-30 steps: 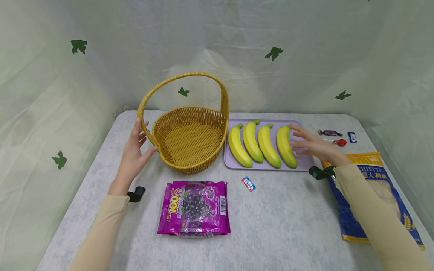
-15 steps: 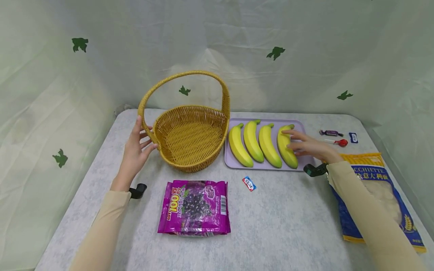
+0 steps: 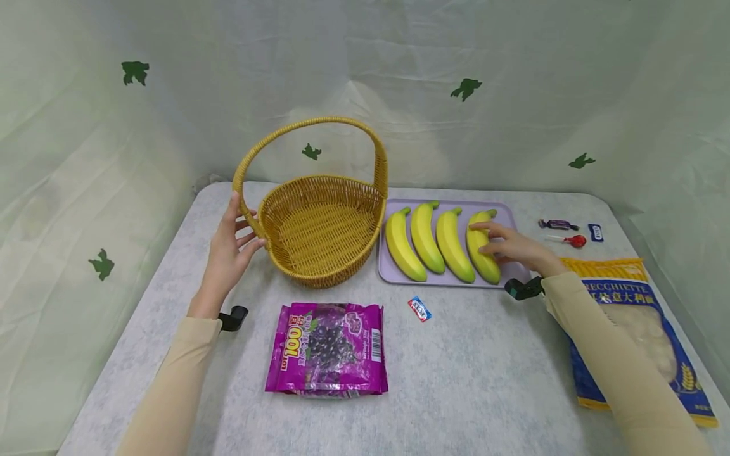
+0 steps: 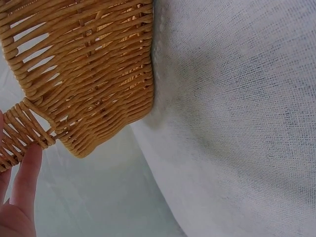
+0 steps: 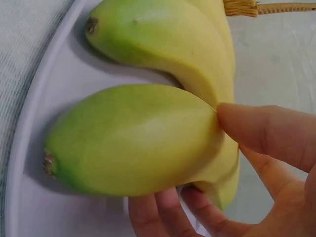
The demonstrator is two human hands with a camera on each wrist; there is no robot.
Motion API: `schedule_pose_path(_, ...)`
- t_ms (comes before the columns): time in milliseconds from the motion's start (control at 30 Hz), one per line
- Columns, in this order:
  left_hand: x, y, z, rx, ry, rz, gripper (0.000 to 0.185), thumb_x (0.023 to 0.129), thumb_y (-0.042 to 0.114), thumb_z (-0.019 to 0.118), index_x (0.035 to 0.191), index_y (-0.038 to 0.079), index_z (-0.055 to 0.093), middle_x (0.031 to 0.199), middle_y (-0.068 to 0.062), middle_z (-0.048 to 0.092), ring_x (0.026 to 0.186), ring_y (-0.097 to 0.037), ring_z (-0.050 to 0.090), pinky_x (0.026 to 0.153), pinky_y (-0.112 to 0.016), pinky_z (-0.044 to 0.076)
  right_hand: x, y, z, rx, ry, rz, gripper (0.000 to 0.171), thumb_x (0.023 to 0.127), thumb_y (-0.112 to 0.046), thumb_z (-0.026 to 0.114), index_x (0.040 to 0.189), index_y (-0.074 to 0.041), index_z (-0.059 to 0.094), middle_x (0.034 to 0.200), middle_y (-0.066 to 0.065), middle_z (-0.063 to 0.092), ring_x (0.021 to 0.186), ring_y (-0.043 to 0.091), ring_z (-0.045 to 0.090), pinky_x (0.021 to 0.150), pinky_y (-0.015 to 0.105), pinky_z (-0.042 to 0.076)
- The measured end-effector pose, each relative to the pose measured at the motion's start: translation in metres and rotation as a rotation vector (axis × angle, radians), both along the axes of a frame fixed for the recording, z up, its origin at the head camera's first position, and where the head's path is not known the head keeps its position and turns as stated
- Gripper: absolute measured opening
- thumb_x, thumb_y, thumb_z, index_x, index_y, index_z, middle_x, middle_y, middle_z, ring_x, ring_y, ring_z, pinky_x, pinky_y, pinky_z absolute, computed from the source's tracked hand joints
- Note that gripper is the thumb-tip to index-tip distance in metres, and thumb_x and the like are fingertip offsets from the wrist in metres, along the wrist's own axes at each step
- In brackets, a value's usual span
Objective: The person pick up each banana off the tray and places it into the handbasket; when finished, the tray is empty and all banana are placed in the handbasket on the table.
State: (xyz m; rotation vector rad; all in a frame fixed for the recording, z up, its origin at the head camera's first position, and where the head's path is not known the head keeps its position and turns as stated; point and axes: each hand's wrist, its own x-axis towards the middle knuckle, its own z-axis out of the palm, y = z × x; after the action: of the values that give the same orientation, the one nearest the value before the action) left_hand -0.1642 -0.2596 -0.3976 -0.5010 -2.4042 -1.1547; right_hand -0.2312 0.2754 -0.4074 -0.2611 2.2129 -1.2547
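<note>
The basket is being steadied at its handle base by the left hand, fingers straight, while the rightmost banana on the tray is being grasped by the right hand, fingers curling round it.

Wicker basket fills upper left, woven wall seen close w/ its bottom edge resting on grey-white cloth surface. Left hand at lower left corner; one straight finger touches handle base where it joins the wall.
</note>
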Motion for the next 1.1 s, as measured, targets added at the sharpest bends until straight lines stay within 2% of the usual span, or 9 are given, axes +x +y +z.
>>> schedule_pose_path(133,0.0,-0.001,0.001,-0.016,0.005,0.005,0.102,0.082,-0.015,0.064,0.155,0.024,0.005,0.129,-0.029,0.042,0.116,-0.043,0.049,0.091,-0.058,0.047,0.0,-0.004,0.008,-0.008,0.027,-0.024,0.06,0.096,-0.017,0.056,0.149,-0.01,0.029,0.15,0.03,0.013,0.129,0.045,0.029,0.101,0.062,0.037)
schedule_pose_path(367,0.0,-0.001,0.003,-0.046,0.01,-0.012,0.104,0.083,-0.013,0.064,0.155,0.028,0.002,0.13,-0.026,0.04,0.115,-0.045,0.048,0.091,-0.06,0.046,0.005,-0.022,0.029,-0.057,0.089,0.016,0.058,0.096,-0.021,0.058,0.148,-0.015,0.033,0.15,0.02,0.021,0.132,0.04,0.025,0.098,0.059,0.042)
schedule_pose_path(600,-0.001,0.0,0.003,-0.039,0.014,-0.027,0.106,0.082,-0.014,0.064,0.154,0.033,0.001,0.13,-0.027,0.04,0.114,-0.045,0.049,0.092,-0.059,0.047,0.01,-0.064,0.046,-0.101,0.113,0.149,0.055,0.096,-0.021,0.059,0.147,-0.017,0.038,0.151,0.011,0.024,0.134,0.033,0.024,0.095,0.049,0.046)
schedule_pose_path(700,-0.001,0.001,0.002,-0.034,0.017,-0.025,0.107,0.082,-0.016,0.064,0.154,0.034,0.002,0.13,-0.027,0.04,0.115,-0.045,0.049,0.092,-0.059,0.047,0.011,-0.087,0.052,-0.133,0.121,0.226,0.054,0.096,-0.021,0.059,0.146,-0.02,0.039,0.148,0.011,0.026,0.128,0.032,0.033,0.089,0.044,0.048)
schedule_pose_path(800,0.0,0.002,0.003,-0.027,0.018,-0.025,0.108,0.081,-0.017,0.064,0.154,0.034,0.002,0.129,-0.028,0.039,0.115,-0.046,0.049,0.091,-0.058,0.047,0.014,-0.109,0.06,-0.165,0.121,0.295,0.053,0.096,-0.022,0.059,0.145,-0.025,0.041,0.146,0.009,0.027,0.113,0.03,0.044,0.084,0.043,0.048)
schedule_pose_path(900,0.0,0.003,0.003,-0.015,0.013,-0.029,0.108,0.081,-0.017,0.064,0.154,0.033,0.003,0.13,-0.028,0.039,0.115,-0.047,0.048,0.091,-0.059,0.047,0.017,-0.131,0.067,-0.214,0.122,0.349,0.052,0.096,-0.02,0.059,0.145,-0.026,0.042,0.146,0.008,0.028,0.109,0.028,0.047,0.085,0.045,0.048)
schedule_pose_path(1067,0.002,0.005,0.003,-0.002,0.001,-0.017,0.109,0.08,-0.019,0.064,0.154,0.033,0.003,0.136,-0.025,0.036,0.116,-0.048,0.048,0.091,-0.059,0.047,0.017,-0.166,0.07,-0.287,0.136,0.412,0.051,0.095,-0.017,0.058,0.144,-0.025,0.044,0.144,0.004,0.035,0.112,0.029,0.048,0.089,0.039,0.049)
schedule_pose_path(1100,0.002,0.005,0.003,-0.001,0.0,-0.012,0.109,0.08,-0.019,0.064,0.154,0.033,0.004,0.138,-0.024,0.035,0.116,-0.048,0.048,0.091,-0.059,0.047,0.017,-0.173,0.07,-0.298,0.14,0.42,0.051,0.095,-0.016,0.058,0.144,-0.025,0.044,0.143,0.003,0.036,0.105,0.031,0.049,0.086,0.039,0.049)
